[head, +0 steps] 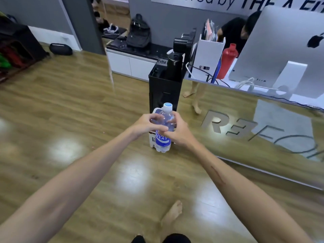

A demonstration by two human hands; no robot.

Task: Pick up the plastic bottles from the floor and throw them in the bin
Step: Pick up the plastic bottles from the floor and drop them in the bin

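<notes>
One bottle, two hands

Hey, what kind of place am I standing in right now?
Probably a gym or studio reception: a mirrored counter front with raised lettering, a desktop computer on top, a red shaker bottle beside it, and open wood flooring.

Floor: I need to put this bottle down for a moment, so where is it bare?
Bare wood floor lies left of the hands, up to the black speaker, and between the arms. Crowded: white bin and black stand ahead; counter right.
</notes>
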